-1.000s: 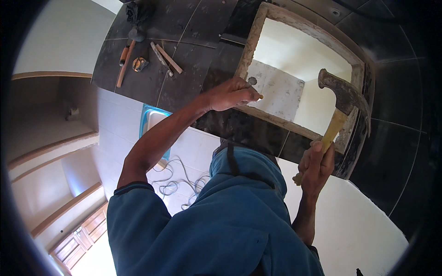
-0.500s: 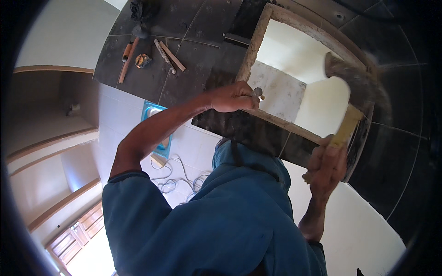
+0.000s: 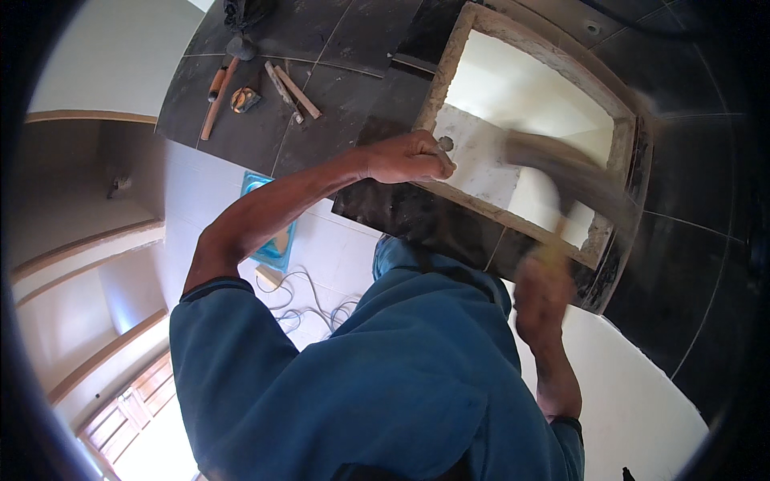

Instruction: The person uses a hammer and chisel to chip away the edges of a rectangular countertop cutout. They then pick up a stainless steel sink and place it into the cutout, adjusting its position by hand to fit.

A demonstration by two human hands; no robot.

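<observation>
My left hand (image 3: 413, 158) is closed round a chisel (image 3: 446, 144), whose round grey end sticks up from the fist. It rests at the near left edge of a rectangular opening (image 3: 513, 215) with rough, broken edges, cut in the black-tiled countertop (image 3: 445, 232). My right hand (image 3: 544, 293), blurred, grips the yellow handle of a hammer (image 3: 561, 164). The hammer's dark head is smeared by motion above the opening, to the right of the chisel and apart from it. The chisel's tip is hidden by my left hand.
On the countertop's left part lie a wooden-handled hammer (image 3: 216, 108), an orange-handled tool (image 3: 217, 83), a tape measure (image 3: 245, 99) and two wooden sticks (image 3: 297, 92). Below on the floor are a blue-edged sink (image 3: 277, 248) and a loose grey cable (image 3: 309, 293).
The hammer and my right hand have swung left, bringing the head from the opening's right side nearer the chisel. My left hand holds almost the same place; the view has shifted slightly.
</observation>
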